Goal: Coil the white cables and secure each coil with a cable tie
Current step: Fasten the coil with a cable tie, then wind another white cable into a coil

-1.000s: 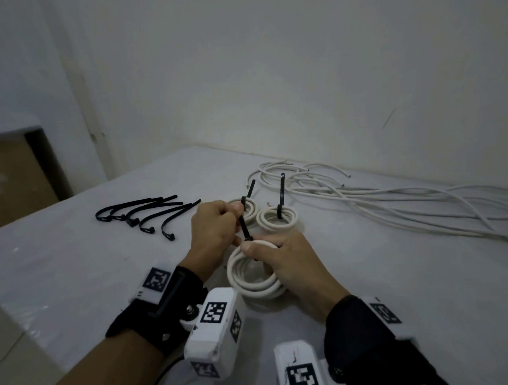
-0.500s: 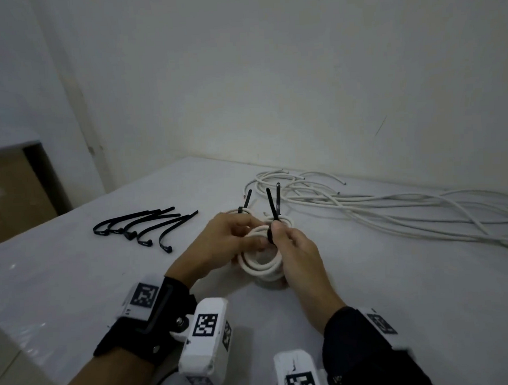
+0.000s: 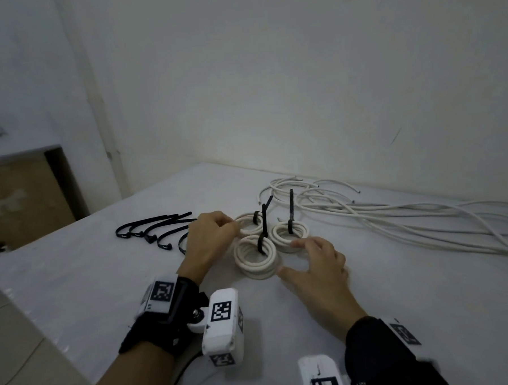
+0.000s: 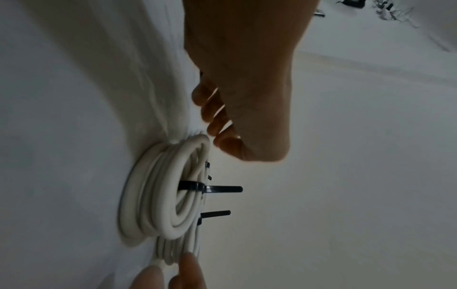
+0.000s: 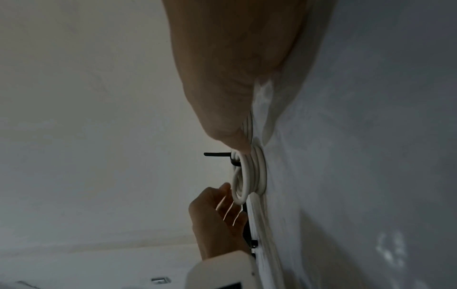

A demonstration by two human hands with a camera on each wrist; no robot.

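Three white cable coils lie together on the white table (image 3: 75, 290). Each has a black cable tie around it with the tail standing up. The near coil (image 3: 255, 261) (image 4: 153, 195) carries its tie (image 3: 262, 242) (image 4: 197, 188) on the far side. Behind it lie the back left coil (image 3: 248, 222) and the back right coil (image 3: 290, 234). My left hand (image 3: 228, 229) (image 4: 222, 121) hovers at the left of the coils, fingers loosely curled, holding nothing. My right hand (image 3: 291, 256) is spread open at the near coil's right; its thumb tip is at the rim.
A long tangle of loose white cables (image 3: 395, 223) runs across the table's back right, close to the wall. Several spare black cable ties (image 3: 157, 229) lie left of my left hand. The table's left edge drops to the floor; a brown box (image 3: 17, 198) stands beyond.
Both hands held the near coil and its tie a second ago. The coil now lies on the table in front of the other two, and both hands have let go.
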